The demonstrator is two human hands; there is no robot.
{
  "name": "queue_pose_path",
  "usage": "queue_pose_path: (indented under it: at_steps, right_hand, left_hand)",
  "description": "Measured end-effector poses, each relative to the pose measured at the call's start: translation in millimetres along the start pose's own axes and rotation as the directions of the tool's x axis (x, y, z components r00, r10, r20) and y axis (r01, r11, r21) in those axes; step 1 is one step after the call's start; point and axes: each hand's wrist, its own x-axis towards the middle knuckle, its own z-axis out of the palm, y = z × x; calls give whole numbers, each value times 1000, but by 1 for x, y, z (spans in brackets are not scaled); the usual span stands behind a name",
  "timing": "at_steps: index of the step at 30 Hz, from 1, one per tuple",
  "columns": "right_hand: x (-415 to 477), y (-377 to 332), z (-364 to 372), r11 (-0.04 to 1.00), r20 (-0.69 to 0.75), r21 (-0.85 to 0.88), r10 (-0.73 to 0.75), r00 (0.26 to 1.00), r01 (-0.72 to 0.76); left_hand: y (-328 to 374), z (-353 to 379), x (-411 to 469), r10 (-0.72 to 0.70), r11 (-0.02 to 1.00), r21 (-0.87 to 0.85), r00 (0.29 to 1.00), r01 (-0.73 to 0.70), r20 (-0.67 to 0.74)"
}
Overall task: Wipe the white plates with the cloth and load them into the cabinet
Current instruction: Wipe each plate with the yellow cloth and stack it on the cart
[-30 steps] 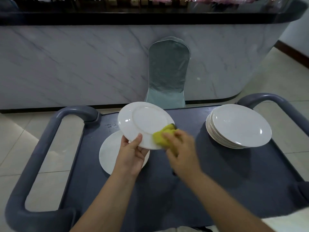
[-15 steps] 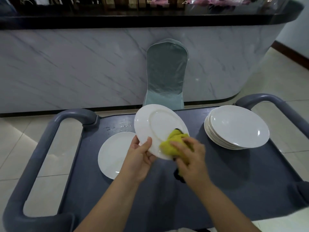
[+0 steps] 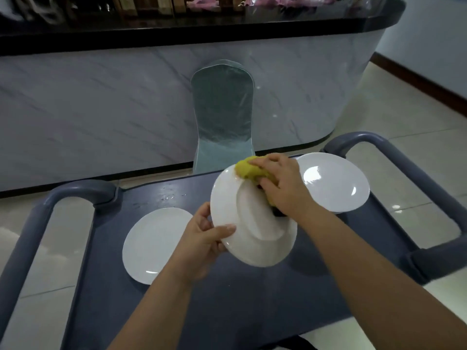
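Observation:
My left hand (image 3: 202,238) grips the near-left rim of a white plate (image 3: 255,233), thumb on top, holding it tilted above the cart with its underside and foot ring facing me. At the plate's far rim my right hand (image 3: 280,183) holds a yellow cloth (image 3: 250,169) and presses it onto the plate. A single white plate (image 3: 154,243) lies flat on the cart at the left. A stack of white plates (image 3: 336,183) sits at the cart's far right, partly behind my right hand.
The plates rest on a dark blue-grey cart (image 3: 227,311) with raised tubular handles at the left (image 3: 38,223) and right (image 3: 417,178). Beyond it stand a covered chair (image 3: 222,114) and a marble-fronted counter (image 3: 101,102). Tiled floor surrounds the cart.
The held plate has been turned over and shifted right, so its underside faces me. My right hand moved the cloth from the plate's near edge up to its far rim.

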Motion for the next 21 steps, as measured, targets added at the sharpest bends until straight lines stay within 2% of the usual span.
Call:
queue_pose_path:
  at_steps: [2, 3, 5, 8, 9, 11, 12, 13, 15, 17, 19, 21]
  right_hand:
    - [-12, 30, -12, 957, -55, 71, 284, 957, -280]
    - [-29, 34, -13, 937, -100, 78, 347, 933, -340]
    - [-71, 20, -2, 956, -212, 79, 294, 932, -283]
    - [-100, 1, 10, 996, -187, 22, 94, 978, -92]
    - [-90, 9, 5, 990, -219, 43, 140, 966, -134]
    - [-64, 30, -14, 925, -287, 156, 378, 880, -346]
    - [-56, 36, -22, 899, -292, 176, 437, 851, -402]
    - [-53, 36, -26, 913, -297, 127, 408, 863, -388]
    - [-61, 25, -26, 984, -237, 22, 179, 955, -179]
    - [-83, 25, -24, 1000, -133, -4, 6, 991, -6]
    - [-105, 47, -30, 1000, -149, -15, -4, 989, 1]
    - [-125, 74, -43, 992, -265, 5, 126, 956, -129]
  left_hand:
    - [-1, 3, 3, 15, 997, -78, 999, -17, -29]
    - [-2, 6, 6, 18, 993, -113, 999, -23, -42]
    - [-5, 13, 12, 10, 988, -157, 999, -17, -46]
    - [-12, 28, 20, -15, 995, -99, 1000, 14, -4]
    - [-15, 33, 21, -18, 998, -64, 1000, 19, 14]
    - [-18, 43, 24, -18, 1000, -3, 997, 18, 72]
    - [-19, 48, 27, -17, 1000, 5, 995, 17, 97]
    - [-19, 53, 30, -11, 1000, -3, 994, 11, 105]
    - [-14, 60, 39, 12, 999, -36, 997, -9, 80]
    - [-5, 65, 49, 17, 998, -67, 1000, -16, 24]
    - [4, 70, 57, 16, 998, -65, 1000, -17, -15]
    - [11, 80, 66, 43, 999, 15, 999, -43, -12]
